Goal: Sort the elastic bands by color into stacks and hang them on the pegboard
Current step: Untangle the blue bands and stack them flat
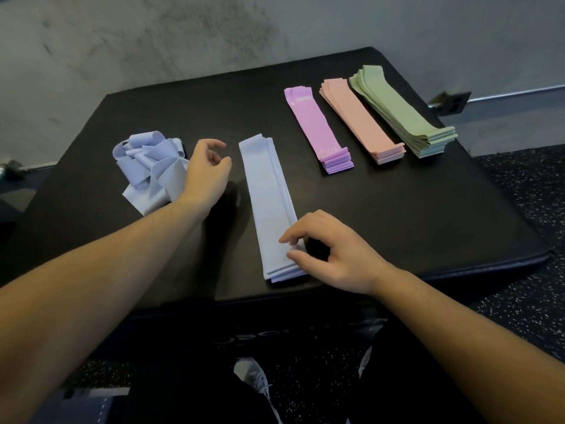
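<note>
On the black pad [397, 215], going left to right, a loose heap [149, 169] of pale blue bands lies crumpled at the far left, its loops curling up. The left hand [206, 174] hangs just right of the heap, its wrist in front of the heap's right edge; the fingers are loosely curled, thumb and forefinger apart, with nothing in them.

Right of that hand lies the blue stack [270, 206], flat and long, running from far to near with its layers fanned a little at both ends. The right hand [331, 255] is at the stack's near right corner, fingers bent and fingertips [286, 239] touching the top band's edge; whether they pinch it or only rest on it I cannot tell.

Further right and farther away lie three more flat stacks side by side, close but apart: purple [316, 130], pink [360, 119] and green [400, 108], the green one the thickest.
</note>
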